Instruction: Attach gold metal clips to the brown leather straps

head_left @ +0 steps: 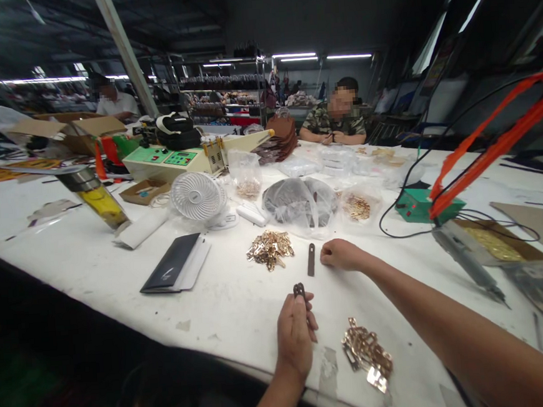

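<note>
My left hand (295, 336) is closed around dark brown strap tabs (298, 290); their rounded ends stick out above the thumb, and the rest is hidden in the palm. A single dark brown strap tab (311, 260) with a hole near its far end lies flat on the white table. Just right of it, my right hand (342, 254) rests on the table with curled fingers, and whatever they may hold is hidden. Beyond my left hand is a pile of gold-coloured metal fittings (269, 249). Nearer the table's front edge, a second heap of metal fittings (368, 351) lies below my right forearm.
A dark notebook (171, 264), a white fan (198, 197) and a bottle of yellow liquid (99, 201) stand leftward. Clear bags (300, 204) lie behind the pile. Rightward, an electric screwdriver (468, 260) hangs on orange straps near a green box (429, 203). A person (335, 117) sits opposite.
</note>
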### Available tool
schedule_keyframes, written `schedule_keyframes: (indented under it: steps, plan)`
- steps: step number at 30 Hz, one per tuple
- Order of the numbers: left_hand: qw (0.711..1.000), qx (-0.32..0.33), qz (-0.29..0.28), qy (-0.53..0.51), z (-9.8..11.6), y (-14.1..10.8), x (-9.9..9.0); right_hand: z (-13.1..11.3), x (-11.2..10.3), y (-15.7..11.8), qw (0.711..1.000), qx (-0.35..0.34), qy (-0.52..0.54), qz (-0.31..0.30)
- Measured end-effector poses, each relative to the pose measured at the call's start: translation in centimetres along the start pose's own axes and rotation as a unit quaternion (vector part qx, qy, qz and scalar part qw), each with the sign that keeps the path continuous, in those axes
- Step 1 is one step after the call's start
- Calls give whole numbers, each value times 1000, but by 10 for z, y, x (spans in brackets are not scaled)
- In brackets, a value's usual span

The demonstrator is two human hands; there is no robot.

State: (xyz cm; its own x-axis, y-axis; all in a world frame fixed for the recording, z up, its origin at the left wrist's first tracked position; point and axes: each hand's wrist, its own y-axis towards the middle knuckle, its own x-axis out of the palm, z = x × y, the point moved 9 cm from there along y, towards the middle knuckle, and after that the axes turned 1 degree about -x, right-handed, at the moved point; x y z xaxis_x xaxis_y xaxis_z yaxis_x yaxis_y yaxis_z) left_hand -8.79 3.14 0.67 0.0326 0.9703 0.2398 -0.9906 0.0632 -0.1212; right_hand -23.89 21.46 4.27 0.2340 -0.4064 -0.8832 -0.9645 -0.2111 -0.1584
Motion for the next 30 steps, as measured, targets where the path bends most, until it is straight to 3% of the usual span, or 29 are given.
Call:
schedule_keyframes:
  steps: [3,8,13,16,20,24,30]
  plan:
    - [999,11,-5,31,4,0,2,-2,1,-19,1000,-13,16,1]
    - [998,8,-20,51,11,1,4,4,-14,-44,996,5,64,70]
    - [997,1,-38,69,14,2,5,0,-29,-92,981,12,157,116]
    - [996,4,-41,80,15,2,5,-10,-21,-125,985,-9,147,90]
    - [995,7,-42,92,16,1,6,-12,7,-152,997,-10,71,35]
    - [992,17,-50,111,16,0,7,-5,24,-160,1000,12,5,15]
    - [992,14,-59,107,14,1,8,-14,23,-165,1000,-13,3,4]
